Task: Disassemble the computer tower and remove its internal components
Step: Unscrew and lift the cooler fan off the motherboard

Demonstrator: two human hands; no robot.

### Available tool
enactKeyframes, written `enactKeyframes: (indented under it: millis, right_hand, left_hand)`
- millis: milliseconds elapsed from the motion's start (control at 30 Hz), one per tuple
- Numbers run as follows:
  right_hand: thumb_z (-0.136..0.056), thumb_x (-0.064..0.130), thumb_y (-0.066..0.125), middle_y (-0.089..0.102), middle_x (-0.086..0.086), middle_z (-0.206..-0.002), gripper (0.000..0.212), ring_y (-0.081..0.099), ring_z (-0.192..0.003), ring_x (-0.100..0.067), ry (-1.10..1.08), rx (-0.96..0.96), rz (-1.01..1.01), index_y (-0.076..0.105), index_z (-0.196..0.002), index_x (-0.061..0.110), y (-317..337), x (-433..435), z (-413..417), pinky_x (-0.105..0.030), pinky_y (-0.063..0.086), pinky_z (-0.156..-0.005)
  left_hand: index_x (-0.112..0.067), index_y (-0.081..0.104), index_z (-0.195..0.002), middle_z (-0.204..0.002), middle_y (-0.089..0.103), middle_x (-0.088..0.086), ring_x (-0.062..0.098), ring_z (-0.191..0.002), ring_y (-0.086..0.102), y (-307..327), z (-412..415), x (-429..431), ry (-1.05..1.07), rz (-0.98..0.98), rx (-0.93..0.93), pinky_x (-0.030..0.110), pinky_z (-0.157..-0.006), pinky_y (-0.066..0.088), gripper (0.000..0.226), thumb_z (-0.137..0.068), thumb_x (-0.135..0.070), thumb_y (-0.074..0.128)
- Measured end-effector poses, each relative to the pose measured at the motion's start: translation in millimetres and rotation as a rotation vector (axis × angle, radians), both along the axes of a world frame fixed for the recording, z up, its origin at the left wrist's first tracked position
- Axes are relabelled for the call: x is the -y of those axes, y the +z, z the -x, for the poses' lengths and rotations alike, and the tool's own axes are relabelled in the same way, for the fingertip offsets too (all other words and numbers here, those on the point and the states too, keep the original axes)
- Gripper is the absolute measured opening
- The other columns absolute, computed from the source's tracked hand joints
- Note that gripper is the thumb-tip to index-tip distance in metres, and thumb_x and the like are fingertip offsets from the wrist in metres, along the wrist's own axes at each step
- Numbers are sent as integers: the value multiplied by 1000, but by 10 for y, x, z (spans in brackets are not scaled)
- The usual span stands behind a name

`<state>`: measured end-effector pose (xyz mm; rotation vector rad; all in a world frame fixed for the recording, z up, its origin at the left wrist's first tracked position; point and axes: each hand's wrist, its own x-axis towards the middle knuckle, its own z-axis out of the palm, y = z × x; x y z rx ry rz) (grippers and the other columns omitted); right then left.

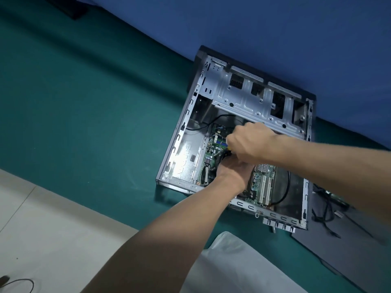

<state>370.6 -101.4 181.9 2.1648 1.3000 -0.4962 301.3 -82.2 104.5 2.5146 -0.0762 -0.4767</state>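
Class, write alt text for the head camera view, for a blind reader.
Two hands work inside an open computer tower lying on green cloth. The right hand grips a yellow-and-black tool over the motherboard; the left hand reaches in beneath it.

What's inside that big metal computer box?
A green motherboard with white slots, a black cable and a silver drive cage. The left hand and right hand, gripping a tool, cover the board's middle, so that part is hidden.
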Motion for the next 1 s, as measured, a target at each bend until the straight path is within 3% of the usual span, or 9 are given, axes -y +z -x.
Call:
enactKeyframes:
  millis: [133,200,267,333,433,533,667,800,1000]
  right_hand:
    - [-97,29,42,62,-14,-93,26,55,-81,-33,-529,-171,-283,57,-86,11,81,327,-61,-35,43,-69]
    - [-99,33,44,63,-9,-101,25,57,-91,-29,-680,-247,-426,56,-103,12,98,544,-50,-34,42,-72]
    - [-97,37,50,61,-1,-95,21,59,-84,-21,-852,-305,-604,48,-105,18,106,732,7,-35,44,-66]
    - [-93,36,59,64,-1,-85,17,59,-74,-19,-979,-338,-749,48,-94,23,96,860,74,-36,48,-63]
    - [-83,32,72,65,7,-71,14,58,-64,-12,-1046,-307,-901,59,-81,29,50,926,213,-27,41,-55]
    - [-78,35,76,63,8,-60,13,53,-53,-5,-1118,-296,-1025,65,-74,29,-60,914,378,-20,35,-52]
    - [-82,42,69,55,5,-50,28,52,-53,-14,-1138,-209,-1110,57,-65,23,-252,829,539,-26,37,-55]
    - [-86,36,65,52,5,-46,31,50,-48,-10,-1074,-131,-1141,51,-62,21,-428,703,639,-24,28,-55]
    - [-85,27,66,44,12,-41,29,52,-49,-2,-990,-89,-1231,47,-64,24,-599,603,746,-9,34,-48]
  left_hand:
    - [-14,53,-116,-126,56,6,24,-110,56,-73,-16,-112,40,94,5,35,-97,46,22,-95,-19,58]
    - [-17,43,-138,-155,28,6,28,-142,27,-160,-65,-247,-49,13,-15,42,-116,25,53,-91,-32,63]
    - [-17,18,-152,-161,5,3,21,-148,2,-234,-60,-440,-95,-11,-70,39,-120,5,87,-85,-38,69]
    - [-20,8,-154,-161,3,-2,16,-148,0,-275,-42,-610,-65,66,-144,34,-117,-1,101,-79,-38,73]
    - [-28,7,-154,-160,10,-7,13,-147,7,-319,14,-733,-45,126,-227,36,-119,3,106,-75,-31,77]
    - [-33,12,-153,-158,24,-3,18,-143,24,-356,9,-751,5,104,-227,43,-116,25,105,-73,-30,81]
    - [-37,16,-152,-152,37,0,22,-135,39,-398,-4,-739,26,78,-209,37,-104,35,104,-72,-27,82]
    - [-49,10,-148,-155,29,-6,14,-128,47,-437,8,-775,15,41,-213,31,-99,37,102,-79,-12,76]
    - [-48,5,-149,-159,18,-10,12,-146,15,-396,23,-823,-49,-27,-188,38,-115,28,106,-80,8,62]
